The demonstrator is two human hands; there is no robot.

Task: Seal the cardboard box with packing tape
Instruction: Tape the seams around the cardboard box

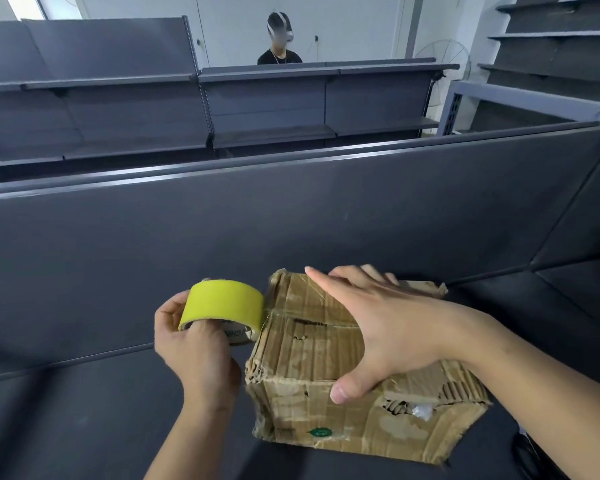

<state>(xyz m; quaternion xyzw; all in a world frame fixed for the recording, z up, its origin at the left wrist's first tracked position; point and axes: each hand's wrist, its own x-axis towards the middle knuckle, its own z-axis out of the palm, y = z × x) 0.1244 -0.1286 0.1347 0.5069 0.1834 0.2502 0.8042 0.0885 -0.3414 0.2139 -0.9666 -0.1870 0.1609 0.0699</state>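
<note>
A worn, torn cardboard box (302, 344) sits on a dark grey shelf surface (84, 410), its top flaps closed along a middle seam. My right hand (378, 323) lies flat on the box top, fingers spread, thumb hooked over the near edge. My left hand (194, 344) grips a roll of yellow packing tape (224, 301) just left of the box, with fingers through the core. The roll touches the box's upper left edge at the seam. A thin strip of tape seems to run from the roll to the box edge.
The grey back panel (291, 220) of the shelf rises right behind the box. More dark shelving (257, 109) stands beyond it. Another person (279, 43) stands far behind those shelves. A black cable or object (530, 452) lies at the lower right.
</note>
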